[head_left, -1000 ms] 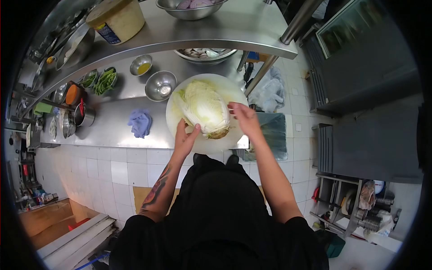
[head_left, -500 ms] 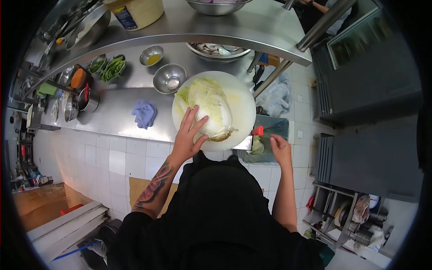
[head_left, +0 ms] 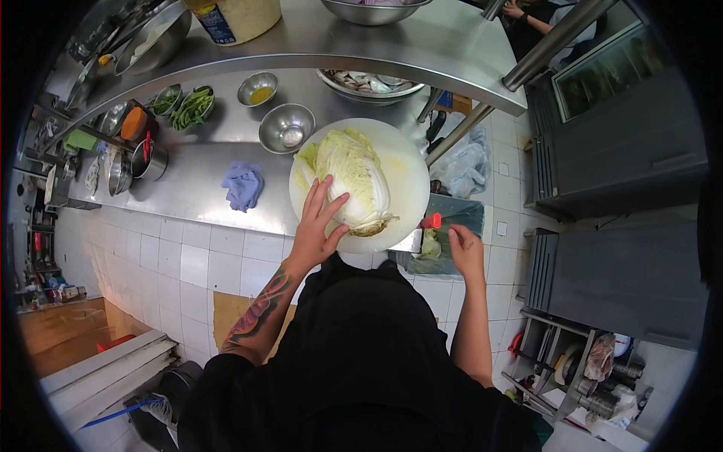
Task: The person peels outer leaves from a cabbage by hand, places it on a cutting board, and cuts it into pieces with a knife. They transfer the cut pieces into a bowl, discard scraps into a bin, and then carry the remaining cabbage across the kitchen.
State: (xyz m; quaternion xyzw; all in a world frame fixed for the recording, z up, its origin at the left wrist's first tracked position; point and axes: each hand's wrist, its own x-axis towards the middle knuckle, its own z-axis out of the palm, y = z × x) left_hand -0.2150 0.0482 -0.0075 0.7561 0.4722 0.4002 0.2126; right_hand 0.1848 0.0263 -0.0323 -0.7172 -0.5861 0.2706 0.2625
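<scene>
A whole napa cabbage (head_left: 354, 177), pale green with a white base and browned root end, lies on a round white cutting board (head_left: 410, 173). My left hand (head_left: 320, 218) rests on the cabbage's lower left side, open, its fingers spread. To the right of the board, my right hand (head_left: 467, 248) hangs in the air with fingers curled in and nothing visible in them. Closest to it is a red handle-like piece (head_left: 431, 221) at the counter's edge, not touched. What the red piece belongs to is hidden.
A blue cloth (head_left: 242, 186) and metal bowls (head_left: 287, 128) sit on the steel counter (head_left: 188, 173). Under the overhead shelf (head_left: 301, 66) stands a bowl of fish (head_left: 369, 84). A lined bin (head_left: 452, 260) with leaf scraps stands right of the counter. Another person (head_left: 535, 19) is at upper right.
My right hand has shifted slightly left and down, closer to the red piece. My left hand stays on the cabbage. The camera view has tilted slightly.
</scene>
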